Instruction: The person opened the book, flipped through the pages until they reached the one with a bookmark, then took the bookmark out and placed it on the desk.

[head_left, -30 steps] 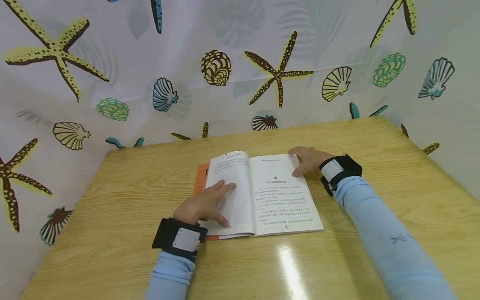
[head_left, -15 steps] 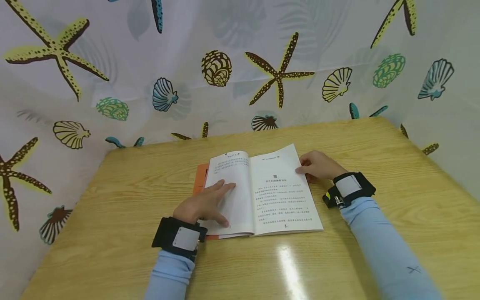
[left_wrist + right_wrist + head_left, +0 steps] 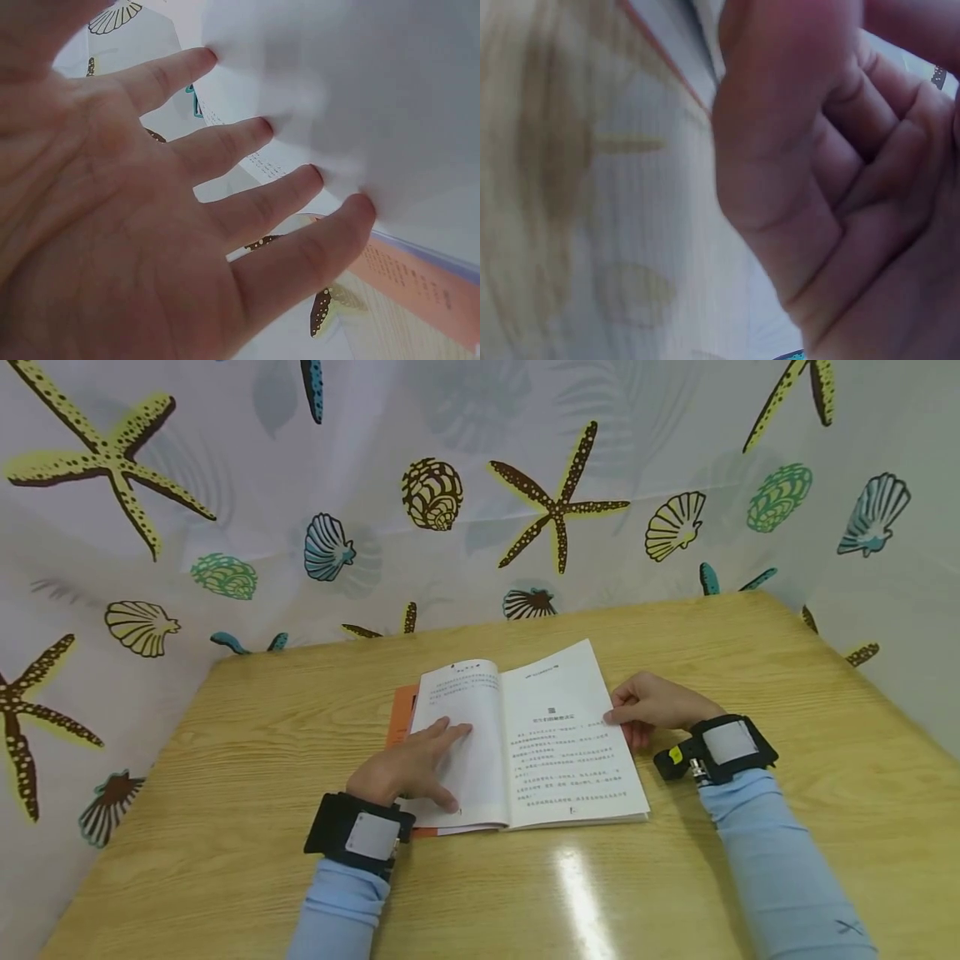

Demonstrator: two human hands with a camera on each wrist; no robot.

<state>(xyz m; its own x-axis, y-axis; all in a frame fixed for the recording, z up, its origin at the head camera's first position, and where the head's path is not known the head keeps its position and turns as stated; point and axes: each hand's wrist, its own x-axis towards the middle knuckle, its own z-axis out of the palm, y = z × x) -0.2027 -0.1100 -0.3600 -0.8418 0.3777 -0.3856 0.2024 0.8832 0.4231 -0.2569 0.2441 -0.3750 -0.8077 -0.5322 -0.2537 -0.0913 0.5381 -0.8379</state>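
Observation:
An open book (image 3: 558,768) lies on the wooden table, an orange cover flap (image 3: 402,714) showing past its left side. My left hand (image 3: 412,766) rests on the left page with fingers spread; in the left wrist view its fingertips (image 3: 313,176) press the white paper. At the book's right edge my right hand (image 3: 652,706) pinches the margin of the right page (image 3: 570,693) between thumb and curled fingers. That page's top outer corner is lifted and bowed. In the right wrist view the right hand (image 3: 795,150) has its fingers folded, the book's edge just beyond them.
The wooden table (image 3: 262,793) extends around the book on all sides. Behind it hangs a white cloth (image 3: 360,460) printed with starfish and shells, which also runs along both sides. Each wrist wears a black strap (image 3: 358,837) with a camera.
My right hand has slid from the page's upper right corner down its right edge and now pinches it. The corner has risen. My left hand has stayed in place.

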